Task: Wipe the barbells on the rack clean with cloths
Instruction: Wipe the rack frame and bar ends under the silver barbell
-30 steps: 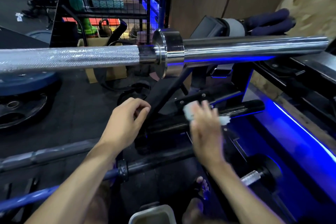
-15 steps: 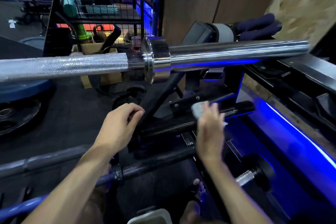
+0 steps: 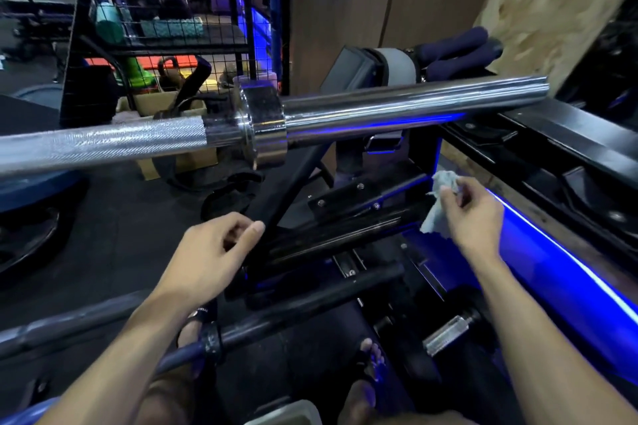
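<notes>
The right hand (image 3: 474, 214) pinches a crumpled pale blue cloth (image 3: 440, 197) between thumb and curled fingers, holding it at the far right end of a black barbell (image 3: 348, 231) that lies low on the rack (image 3: 297, 179). The cloth hangs beside the end of that black sleeve; whether it touches the metal cannot be told. The left hand (image 3: 210, 252) hovers near the left end of the same black sleeve, just beside a slanted black strut of the rack, its fingers loosely curled with thumb and forefinger close together and nothing in them.

Above both hands a chrome barbell (image 3: 397, 110) runs across the view from left to right, with a knurled shaft on the left, a thick collar in the middle and a smooth sleeve on the right. Nearer the person, another dark bar (image 3: 300, 310) crosses low, with a blue section at its near left end. A short chrome handle (image 3: 445, 331) lies on the floor at the lower right. A bright blue light strip (image 3: 569, 262) glows along the right side. A wire storage cage (image 3: 165, 28) stands at the far left.
</notes>
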Demonstrator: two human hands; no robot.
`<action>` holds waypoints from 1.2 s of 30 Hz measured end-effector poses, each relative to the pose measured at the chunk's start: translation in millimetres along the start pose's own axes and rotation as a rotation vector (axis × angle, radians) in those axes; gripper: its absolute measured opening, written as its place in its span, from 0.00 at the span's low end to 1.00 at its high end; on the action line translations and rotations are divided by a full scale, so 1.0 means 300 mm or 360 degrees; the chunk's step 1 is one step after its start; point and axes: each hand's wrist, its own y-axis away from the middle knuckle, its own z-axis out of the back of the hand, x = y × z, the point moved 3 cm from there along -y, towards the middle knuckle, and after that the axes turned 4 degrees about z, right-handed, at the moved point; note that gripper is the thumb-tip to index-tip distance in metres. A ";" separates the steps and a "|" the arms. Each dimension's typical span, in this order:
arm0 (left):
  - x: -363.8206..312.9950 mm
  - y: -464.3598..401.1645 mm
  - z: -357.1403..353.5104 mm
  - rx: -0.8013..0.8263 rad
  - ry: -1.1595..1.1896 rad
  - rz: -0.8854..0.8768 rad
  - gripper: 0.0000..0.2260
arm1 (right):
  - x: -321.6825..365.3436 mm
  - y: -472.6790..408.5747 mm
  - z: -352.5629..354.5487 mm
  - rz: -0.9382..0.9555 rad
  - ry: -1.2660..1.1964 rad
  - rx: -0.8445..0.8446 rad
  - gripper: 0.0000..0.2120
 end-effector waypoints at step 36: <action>0.003 -0.012 -0.018 0.0009 -0.0089 0.0108 0.16 | -0.120 -0.007 -0.122 -0.0004 -0.0199 0.0184 0.19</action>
